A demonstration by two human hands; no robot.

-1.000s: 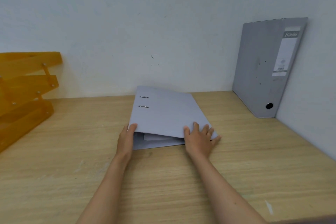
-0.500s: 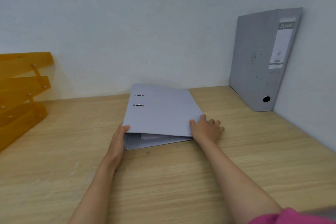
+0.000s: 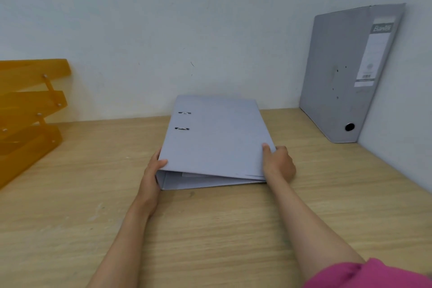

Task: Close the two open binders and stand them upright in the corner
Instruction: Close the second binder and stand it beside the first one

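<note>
A light grey binder (image 3: pixel 217 138) lies flat on the wooden desk (image 3: pixel 210 229), its cover down and white sheets showing at the near edge. My left hand (image 3: pixel 153 175) grips its near left corner at the spine, thumb on the cover. My right hand (image 3: pixel 278 162) holds the near right edge, thumb on top and fingers under it. A second, darker grey binder (image 3: pixel 346 72) stands upright in the far right corner, leaning against the side wall, its labelled spine facing me.
An orange stacked letter tray (image 3: pixel 28 114) stands at the far left of the desk. White walls close off the back and the right side. A pink sleeve (image 3: pixel 374 273) shows at the bottom right.
My right hand slid from flat on the cover to the binder's right edge and gripped it. The cover dropped closer to the sheets. My left hand stayed at the spine corner.
</note>
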